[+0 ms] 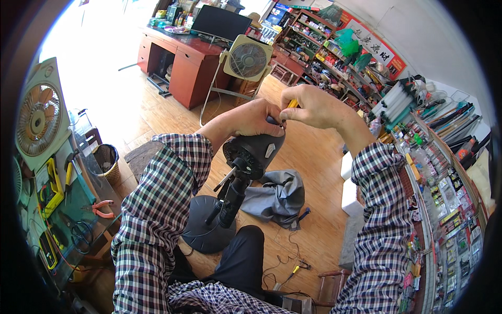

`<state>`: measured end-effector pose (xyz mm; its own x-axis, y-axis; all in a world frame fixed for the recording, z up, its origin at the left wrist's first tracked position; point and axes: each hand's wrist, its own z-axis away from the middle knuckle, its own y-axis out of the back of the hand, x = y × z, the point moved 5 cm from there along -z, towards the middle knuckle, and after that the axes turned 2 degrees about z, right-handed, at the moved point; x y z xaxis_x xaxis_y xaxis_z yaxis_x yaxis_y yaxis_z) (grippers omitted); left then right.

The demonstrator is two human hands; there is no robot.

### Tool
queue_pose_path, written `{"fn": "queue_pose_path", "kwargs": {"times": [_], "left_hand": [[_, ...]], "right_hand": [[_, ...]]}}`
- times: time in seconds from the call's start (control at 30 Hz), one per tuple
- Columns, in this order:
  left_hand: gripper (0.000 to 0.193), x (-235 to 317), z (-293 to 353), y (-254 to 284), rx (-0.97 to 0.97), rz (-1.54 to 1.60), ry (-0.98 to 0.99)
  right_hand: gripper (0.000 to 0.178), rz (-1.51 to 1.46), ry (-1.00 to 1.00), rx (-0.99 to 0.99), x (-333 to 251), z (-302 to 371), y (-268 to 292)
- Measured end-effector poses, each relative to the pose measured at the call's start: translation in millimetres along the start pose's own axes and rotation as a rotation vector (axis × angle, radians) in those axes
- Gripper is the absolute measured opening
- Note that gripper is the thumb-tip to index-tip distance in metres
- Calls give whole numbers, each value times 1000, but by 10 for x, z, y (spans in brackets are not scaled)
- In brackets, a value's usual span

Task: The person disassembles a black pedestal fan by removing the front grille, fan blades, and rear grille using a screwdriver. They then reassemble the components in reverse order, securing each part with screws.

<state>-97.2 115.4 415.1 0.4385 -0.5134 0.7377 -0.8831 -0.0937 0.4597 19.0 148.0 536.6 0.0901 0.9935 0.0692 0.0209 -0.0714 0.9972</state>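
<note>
A black stand fan without blades or grille stands in front of me, its motor housing [256, 149] tilted on a short pole. Its round black base [201, 225] is on the floor by my legs. My left hand [256, 119] is closed over the top of the housing, fingers curled at its far end. In my right hand [311, 107] is a yellow-handled screwdriver [293, 103], pinched between thumb and fingers just above that end. Its shaft and tip are mostly hidden by my fingers, which nearly meet those of the left hand.
A grey cloth [277, 199] lies behind the base. To the left, a glass-topped table holds red-handled pliers [99, 208] and a box fan [42, 115]; a wastebasket [106, 161] stands beside it. Another fan [247, 60] stands near the desk [196, 73]. Goods fill the right-hand display case [449, 220].
</note>
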Motion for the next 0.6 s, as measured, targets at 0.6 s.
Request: {"fn": "queue_pose_path", "kwargs": {"times": [0.6], "left_hand": [[26, 44, -2, -82, -39, 33, 8]], "right_hand": [[17, -25, -43, -117, -62, 80, 32]]}}
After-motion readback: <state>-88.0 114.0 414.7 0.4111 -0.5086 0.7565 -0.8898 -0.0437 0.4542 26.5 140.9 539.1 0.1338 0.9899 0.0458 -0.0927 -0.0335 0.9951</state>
